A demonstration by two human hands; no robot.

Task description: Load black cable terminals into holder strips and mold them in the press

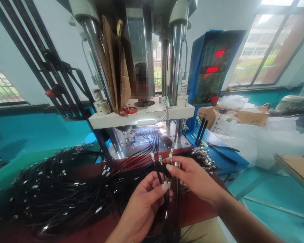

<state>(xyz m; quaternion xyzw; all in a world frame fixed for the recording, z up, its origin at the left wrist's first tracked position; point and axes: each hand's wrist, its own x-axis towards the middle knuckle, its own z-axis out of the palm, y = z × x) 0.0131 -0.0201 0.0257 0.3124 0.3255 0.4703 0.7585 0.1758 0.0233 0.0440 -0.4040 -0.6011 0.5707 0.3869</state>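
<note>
Head view; directions taken from the cables in hand. The items held are thin black cables [159,172], low and just right of the frame's middle, at about 5 o'clock from centre. They are slender and dark, tipped with bright silvery metal connectors [160,160]. Several connectors stand upward above the fingers; fine detail is too small to read.

The grip of the left hand [152,191] is clamped on cables between thumb and fingers. The grip of the right hand [188,171] is likewise clamped, thumb against forefinger, on cables just beside it.

At 9 o'clock a large tangled cable heap [66,179] lies on the red worktop [197,206], flecked with silvery pieces. Towards 12 o'clock further cables [152,141] run into the lit bed of a press [101,122]. Between 2 and 3 o'clock: a cluster of connector ends [206,158], with dark-handled pliers [221,151] beyond.
</note>
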